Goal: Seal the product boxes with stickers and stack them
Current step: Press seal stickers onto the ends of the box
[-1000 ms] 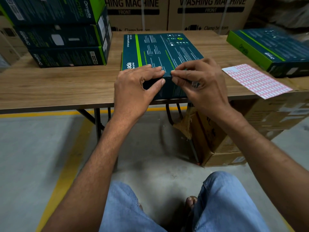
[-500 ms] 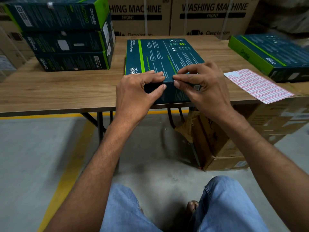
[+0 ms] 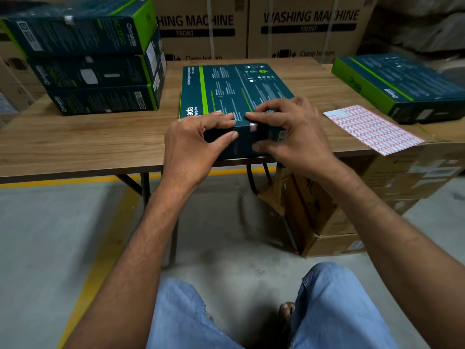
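Observation:
A flat dark teal product box (image 3: 234, 91) with a green stripe lies on the wooden table (image 3: 75, 139), its near end over the table's front edge. My left hand (image 3: 193, 142) grips that near end, fingers on top and thumb on the front face. My right hand (image 3: 289, 132) grips the same end to the right. Between the two hands a small pale sticker (image 3: 253, 127) sits over the box's top front edge. A sheet of red-and-white stickers (image 3: 372, 128) lies to the right.
A stack of three like boxes (image 3: 100, 61) stands at the table's back left. Another box (image 3: 402, 84) lies at the right. Large washing machine cartons (image 3: 302, 28) line the back. Brown cartons (image 3: 327, 210) sit under the table on the right.
The two hands have drawn slightly apart along the box's near edge, and the sticker now shows between them. The box has stayed in place.

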A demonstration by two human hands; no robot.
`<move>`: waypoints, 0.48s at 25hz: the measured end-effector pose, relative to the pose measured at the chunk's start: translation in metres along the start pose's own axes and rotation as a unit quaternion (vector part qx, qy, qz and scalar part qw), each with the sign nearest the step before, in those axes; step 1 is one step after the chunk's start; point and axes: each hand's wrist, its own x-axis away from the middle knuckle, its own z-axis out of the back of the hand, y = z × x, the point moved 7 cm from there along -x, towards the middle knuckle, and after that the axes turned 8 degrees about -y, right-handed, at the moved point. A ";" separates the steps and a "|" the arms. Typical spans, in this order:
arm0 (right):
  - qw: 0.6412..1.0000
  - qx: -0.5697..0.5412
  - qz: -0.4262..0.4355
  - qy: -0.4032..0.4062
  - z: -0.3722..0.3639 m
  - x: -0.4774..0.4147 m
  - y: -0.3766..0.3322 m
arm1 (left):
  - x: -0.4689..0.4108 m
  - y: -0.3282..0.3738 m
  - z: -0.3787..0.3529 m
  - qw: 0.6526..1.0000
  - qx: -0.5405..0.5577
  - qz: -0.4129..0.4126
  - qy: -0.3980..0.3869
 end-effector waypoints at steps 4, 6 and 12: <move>0.999 -0.012 -0.047 0.015 0.016 0.016 0.012 | 0.003 -0.002 0.007 0.999 -0.028 0.011 -0.034; 0.997 -0.029 -0.073 0.025 0.017 0.019 0.022 | 0.003 -0.006 0.013 0.997 -0.067 0.012 -0.038; 0.988 -0.023 -0.053 0.146 0.012 0.026 0.015 | 0.004 -0.012 0.012 0.998 -0.053 0.033 0.002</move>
